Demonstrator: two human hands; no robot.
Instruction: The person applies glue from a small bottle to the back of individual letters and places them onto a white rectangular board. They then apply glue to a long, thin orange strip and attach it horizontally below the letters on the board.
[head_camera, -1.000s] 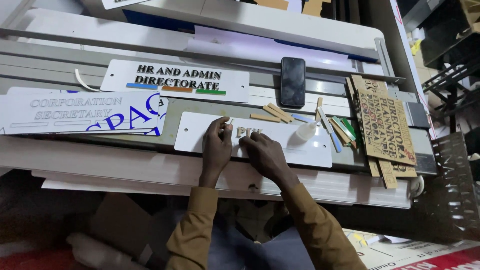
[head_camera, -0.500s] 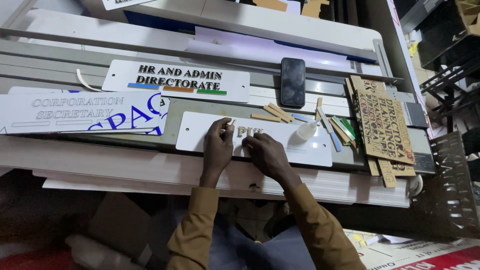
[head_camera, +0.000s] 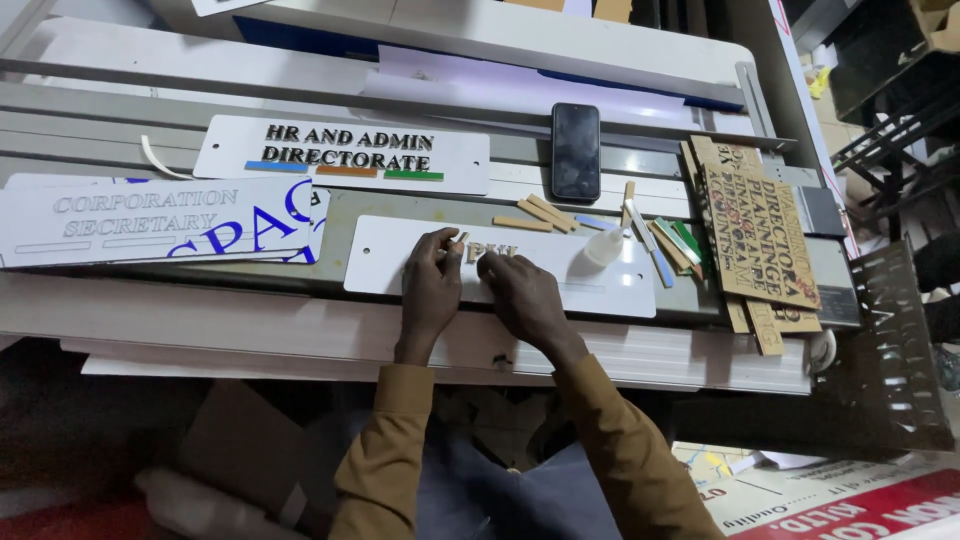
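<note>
Hidden: the hands cover the middle of the blank plate (head_camera: 400, 262), so part of the letters (head_camera: 487, 253) on it cannot be seen; how many there are is hard to tell.
Cut off: the board (head_camera: 120, 222) at left runs out of the frame; the person's body below the sleeves is dark and unclear.
Left hand (head_camera: 430, 290): centre of the frame, flat on the plate, thumb and forefinger pinching a small tan piece (head_camera: 459, 239) at the plate's top edge.
Right hand (head_camera: 520, 292): just beside the left, fingers curled and pressed down on the plate next to the letters; whether it grips anything I cannot tell.
Plate: white, long, lying centre frame along the near edge of the counter (head_camera: 300, 330).
Sign (head_camera: 345, 155): finished white one with dark lettering and three colour bars, upper left of centre.
Phone (head_camera: 576, 150): dark, face up, upper centre.
Bottle (head_camera: 605, 245): small, on its side on the plate's right end.
Sticks (head_camera: 535, 215): loose tan strips between phone and plate.
Sheets (head_camera: 755, 235): tan cut-out letter sheets, stacked at right.
Surface: grey and white slatted counter, cluttered.
Room: floor with printed paper at lower right; dark metal frames at upper right.
</note>
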